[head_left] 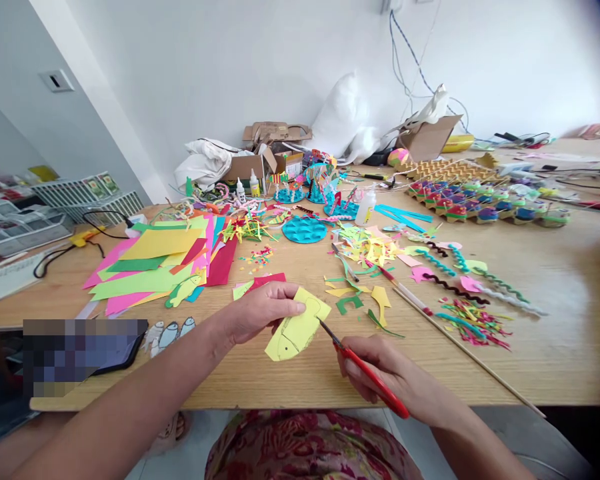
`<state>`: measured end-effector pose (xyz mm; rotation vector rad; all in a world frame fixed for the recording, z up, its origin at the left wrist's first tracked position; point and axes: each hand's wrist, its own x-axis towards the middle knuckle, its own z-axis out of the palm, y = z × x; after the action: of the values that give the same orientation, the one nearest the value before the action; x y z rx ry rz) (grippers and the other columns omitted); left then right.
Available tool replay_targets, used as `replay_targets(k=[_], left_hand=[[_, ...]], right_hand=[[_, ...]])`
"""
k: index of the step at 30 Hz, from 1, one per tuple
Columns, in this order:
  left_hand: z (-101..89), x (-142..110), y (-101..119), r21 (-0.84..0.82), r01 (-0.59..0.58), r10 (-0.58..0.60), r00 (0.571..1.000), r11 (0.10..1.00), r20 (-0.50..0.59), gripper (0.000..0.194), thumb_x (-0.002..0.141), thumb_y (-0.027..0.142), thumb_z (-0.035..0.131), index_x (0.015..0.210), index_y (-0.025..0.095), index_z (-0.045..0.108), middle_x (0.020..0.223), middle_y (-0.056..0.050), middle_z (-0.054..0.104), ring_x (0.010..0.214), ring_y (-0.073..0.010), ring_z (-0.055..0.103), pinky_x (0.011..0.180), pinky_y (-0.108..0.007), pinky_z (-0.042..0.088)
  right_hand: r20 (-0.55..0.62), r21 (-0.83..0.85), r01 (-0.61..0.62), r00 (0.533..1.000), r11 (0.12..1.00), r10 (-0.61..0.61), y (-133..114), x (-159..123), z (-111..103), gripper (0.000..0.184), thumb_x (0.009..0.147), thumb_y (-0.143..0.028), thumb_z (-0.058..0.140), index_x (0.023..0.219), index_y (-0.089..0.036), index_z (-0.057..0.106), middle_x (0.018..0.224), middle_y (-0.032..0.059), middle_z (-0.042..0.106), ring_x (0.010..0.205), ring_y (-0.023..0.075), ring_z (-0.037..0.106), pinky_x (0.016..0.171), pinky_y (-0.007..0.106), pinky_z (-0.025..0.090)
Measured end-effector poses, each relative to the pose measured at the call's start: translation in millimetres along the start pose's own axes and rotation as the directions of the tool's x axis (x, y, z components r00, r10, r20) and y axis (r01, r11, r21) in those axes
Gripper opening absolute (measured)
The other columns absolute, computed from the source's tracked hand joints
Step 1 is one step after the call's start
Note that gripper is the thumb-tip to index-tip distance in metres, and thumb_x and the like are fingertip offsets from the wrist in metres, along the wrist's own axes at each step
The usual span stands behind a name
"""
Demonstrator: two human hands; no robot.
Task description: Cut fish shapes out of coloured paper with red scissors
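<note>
Between thumb and fingers, my left hand [267, 312] pinches a piece of yellow paper [293, 333] with a fish drawn on it in dark outline. My right hand [380, 367] is closed around the red handles of a pair of scissors [367, 375]. The dark blade tip meets the right edge of the paper, near the fish's outline. Green and yellow paper offcuts [350, 305] lie just beyond the scissors. A piece of red paper [273, 279] lies behind my left hand.
Stacked coloured paper [155, 257] lies left, near cut-out fish [169, 337] and a phone [125, 353]. A scalloped blue disc [304, 229], glue bottle [366, 207] and yellow scraps [370, 245] stand or lie behind. A long stick [470, 350] crosses the right side, near pipe cleaners [457, 290].
</note>
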<state>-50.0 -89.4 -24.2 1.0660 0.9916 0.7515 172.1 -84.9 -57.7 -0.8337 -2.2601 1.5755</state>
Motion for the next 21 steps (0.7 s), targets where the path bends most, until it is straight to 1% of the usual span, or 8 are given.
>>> replay_targets(k=[2,4,7,9,11,14,17,21], left_hand=[[6.5,0,-5,-0.113,-0.058,0.053,0.997,0.992,-0.048,0.022,0.066,0.032,0.067,0.08,0.014,0.065,0.063,0.001,0.06,0.051,-0.0076,0.052,0.047,-0.018,0.037],[13.7,-1,-11,-0.181,-0.116,0.095,0.988,0.977,-0.118,0.02,0.067,0.031,0.068,0.077,0.015,0.065,0.06,0.002,0.059,0.05,-0.0068,0.05,0.046,-0.017,0.037],[24.7,-2,-17,-0.194,-0.181,0.138,0.967,0.964,-0.215,0.017,0.069,0.032,0.066,0.074,0.016,0.063,0.059,0.003,0.057,0.049,-0.0064,0.048,0.047,-0.018,0.036],[31.6,-2,-21,-0.179,-0.2,0.147,0.951,0.963,-0.274,0.016,0.069,0.031,0.065,0.074,0.016,0.062,0.06,0.003,0.057,0.05,-0.0064,0.048,0.047,-0.018,0.035],[37.9,-1,-24,-0.179,-0.214,0.149,0.936,0.96,-0.319,0.016,0.069,0.03,0.064,0.074,0.016,0.061,0.061,0.003,0.056,0.052,-0.0068,0.047,0.048,-0.018,0.034],[45.5,1,-27,-0.19,-0.246,0.174,0.927,0.95,-0.333,0.015,0.069,0.03,0.062,0.072,0.016,0.058,0.061,0.003,0.053,0.053,-0.0074,0.046,0.05,-0.019,0.035],[50.7,4,-29,-0.187,-0.274,0.202,0.922,0.943,-0.331,0.014,0.068,0.029,0.062,0.069,0.017,0.055,0.06,0.003,0.051,0.052,-0.007,0.043,0.047,-0.019,0.033],[54.3,5,-29,-0.172,-0.305,0.243,0.92,0.937,-0.308,0.014,0.068,0.028,0.062,0.066,0.016,0.056,0.057,0.004,0.049,0.049,-0.0058,0.038,0.044,-0.018,0.03]], right_hand=[[-0.022,0.139,0.004,1.0,0.99,-0.001,3,0,7,0.042,0.089,-0.05,0.038,0.061,-0.018,0.042,0.051,-0.0044,0.041,0.046,0.0088,0.035,0.044,0.02,0.029],[-0.065,0.266,0.022,0.998,0.964,-0.005,7,1,14,0.042,0.087,-0.053,0.04,0.063,-0.018,0.043,0.051,-0.0047,0.041,0.045,0.0087,0.034,0.043,0.02,0.028],[-0.136,0.365,0.064,0.991,0.929,-0.015,11,2,25,0.041,0.086,-0.052,0.043,0.064,-0.017,0.046,0.05,-0.0043,0.043,0.045,0.009,0.037,0.044,0.02,0.03],[-0.176,0.42,0.085,0.984,0.903,-0.01,13,4,33,0.041,0.087,-0.051,0.043,0.066,-0.017,0.048,0.049,-0.0045,0.044,0.044,0.0088,0.037,0.044,0.021,0.03],[-0.217,0.49,0.127,0.976,0.862,-0.02,14,5,40,0.041,0.087,-0.053,0.041,0.068,-0.017,0.049,0.046,-0.0048,0.045,0.04,0.0085,0.036,0.041,0.02,0.028],[-0.256,0.55,0.181,0.966,0.815,-0.041,17,6,48,0.044,0.086,-0.055,0.041,0.066,-0.017,0.05,0.044,-0.0045,0.045,0.038,0.0084,0.035,0.039,0.021,0.026],[-0.248,0.565,0.178,0.968,0.806,-0.04,20,5,50,0.045,0.086,-0.054,0.042,0.062,-0.017,0.049,0.044,-0.0043,0.044,0.038,0.0075,0.033,0.039,0.02,0.026],[-0.261,0.582,0.181,0.965,0.793,-0.028,23,4,51,0.041,0.086,-0.053,0.044,0.07,-0.017,0.051,0.044,-0.0049,0.044,0.038,0.0077,0.033,0.038,0.02,0.025]])
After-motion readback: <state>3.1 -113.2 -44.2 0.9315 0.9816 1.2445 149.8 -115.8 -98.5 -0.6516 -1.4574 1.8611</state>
